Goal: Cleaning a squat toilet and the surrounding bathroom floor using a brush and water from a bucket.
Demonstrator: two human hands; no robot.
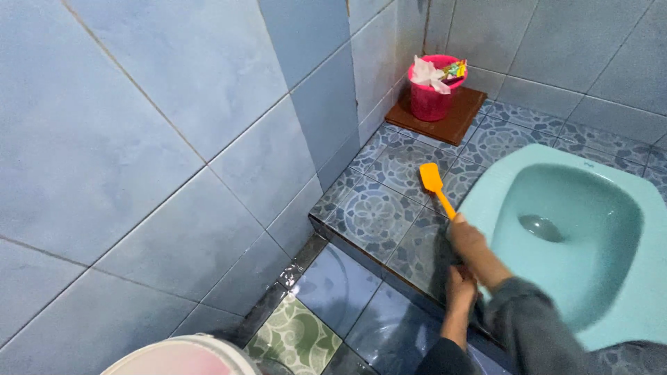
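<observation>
Now the right hand (pixel 469 243) clenches an orange brush (pixel 436 187), seemingly scrubbing floor (pixel 368 212) left of the toilet (pixel 577 229); left hand (pixel 460 286)'s grip is unclear.

a single head-worn camera looks steeply down and forward from standing height, tilted, with the pale blue tiled wall (pixel 139 139) close on the left, the patterned blue tiled floor (pixel 389 173) ahead and the turquoise squat toilet pan (pixel 625 187) at right.
</observation>
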